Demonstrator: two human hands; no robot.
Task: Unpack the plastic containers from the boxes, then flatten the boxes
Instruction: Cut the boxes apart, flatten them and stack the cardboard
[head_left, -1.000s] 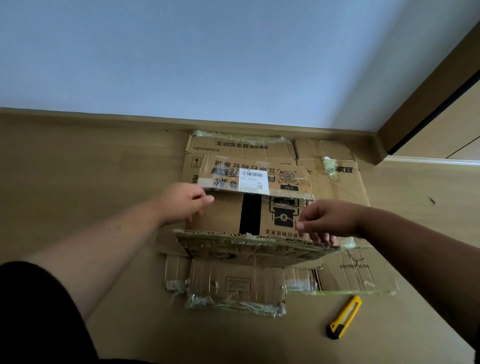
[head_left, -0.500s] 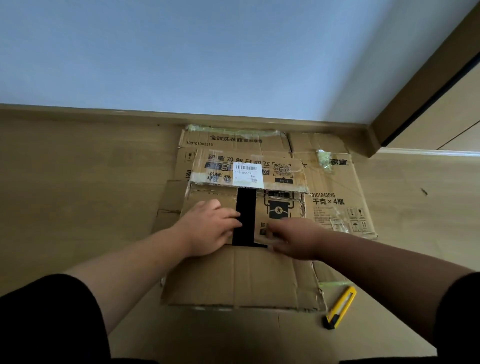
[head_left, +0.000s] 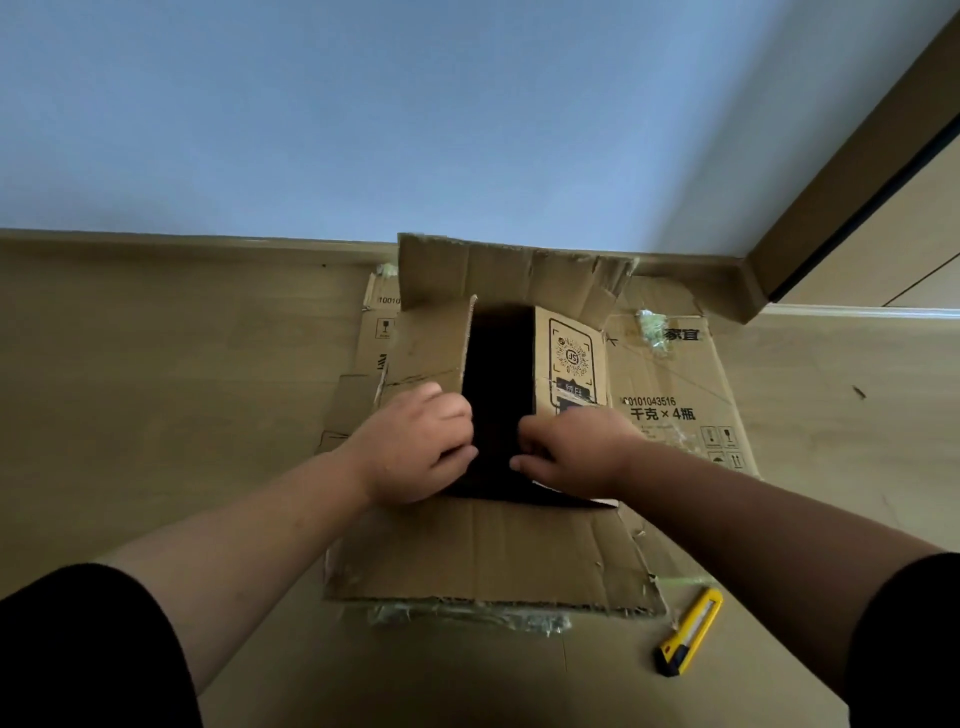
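A brown cardboard box (head_left: 483, 556) lies on the floor on top of a flattened printed box (head_left: 670, 384). Its near flap lies flat towards me and its far flap (head_left: 493, 270) stands up against the wall. Two side flaps leave a dark gap (head_left: 501, 395) between them. My left hand (head_left: 415, 447) curls its fingers over the inner edge of the left flap (head_left: 428, 348). My right hand (head_left: 576, 452) grips the inner edge of the right flap (head_left: 571, 353), which bears a printed code. No plastic containers are in view.
A yellow utility knife (head_left: 691, 631) lies on the wooden floor to the right of the box's near corner. A blue-grey wall (head_left: 467, 130) and skirting board run just behind the boxes. A door frame (head_left: 857, 182) stands at the far right.
The far flap with the white label has swung up to stand against the wall. Both hands went from pressing on the box top to gripping the side flaps' inner edges, and the gap has widened.
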